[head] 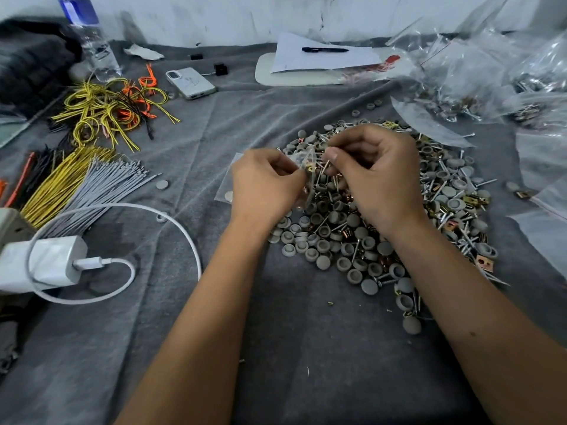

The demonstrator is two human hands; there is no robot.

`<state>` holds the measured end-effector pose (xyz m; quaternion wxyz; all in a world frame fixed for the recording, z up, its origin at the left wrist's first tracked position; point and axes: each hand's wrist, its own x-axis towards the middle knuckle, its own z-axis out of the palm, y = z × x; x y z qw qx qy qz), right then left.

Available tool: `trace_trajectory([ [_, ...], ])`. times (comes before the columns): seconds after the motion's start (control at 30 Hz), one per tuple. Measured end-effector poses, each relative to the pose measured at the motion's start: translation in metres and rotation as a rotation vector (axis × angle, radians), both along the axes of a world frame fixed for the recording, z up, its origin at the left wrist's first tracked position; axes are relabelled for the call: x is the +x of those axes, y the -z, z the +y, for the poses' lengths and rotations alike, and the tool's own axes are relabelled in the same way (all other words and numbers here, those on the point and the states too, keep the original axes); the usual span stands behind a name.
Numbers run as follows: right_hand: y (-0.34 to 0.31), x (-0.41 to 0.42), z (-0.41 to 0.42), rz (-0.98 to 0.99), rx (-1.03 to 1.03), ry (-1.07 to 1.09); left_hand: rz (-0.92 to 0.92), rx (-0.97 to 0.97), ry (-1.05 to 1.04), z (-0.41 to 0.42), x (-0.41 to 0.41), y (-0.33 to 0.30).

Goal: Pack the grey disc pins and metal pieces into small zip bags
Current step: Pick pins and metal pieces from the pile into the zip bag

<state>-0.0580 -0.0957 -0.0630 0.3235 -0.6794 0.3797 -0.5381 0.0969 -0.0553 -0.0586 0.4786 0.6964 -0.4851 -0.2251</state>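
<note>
Step now: the person is filling one small zip bag (306,176) in the middle of the tabletop (306,348), which has a grey cloth over it.
Left hand: the left hand (265,182) holds the small zip bag, fingers curled round its side so the mouth faces right.
Right hand: the right hand (377,176) pinches something thin at the bag's mouth. I think it is a screw or a metal piece, but it is too small to be sure.
Inside the bag: a bit of gold metal shows through the clear plastic. I cannot count what is in it.
Pile: the grey disc pins (346,240) and metal pieces (451,225) lie in one big heap, under and to the right of the hands.
Spare bag: one flat empty bag (225,187) lies on the cloth just left of the left hand.
Far right: big clear bags (460,75) sit there with more parts in them.
Left side: yellow and orange wires (107,108), grey cable ties (104,185), a white charger (52,262) and a phone (190,82).
Next move: I think the right hand must push its piece all the way in and let go. Then it must pick more parts from the pile, and the bag must be pressed closed.
Take care: the mouth is small, so a pointy piece could catch the plastic.
</note>
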Motion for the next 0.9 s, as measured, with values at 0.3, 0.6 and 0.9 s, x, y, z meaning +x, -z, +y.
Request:
trace_trajectory([
  [0.3,0.005,0.006,0.003,0.216,-0.214,0.041,0.164,-0.080,0.056,0.002,-0.005,-0.006],
  [0.6,0.004,0.005,0.005,0.148,-0.178,0.093,0.475,-0.148,0.116,0.001,-0.004,-0.009],
  [0.9,0.000,0.003,0.003,0.378,-0.122,-0.162,0.618,-0.195,0.014,-0.001,0.004,-0.012],
])
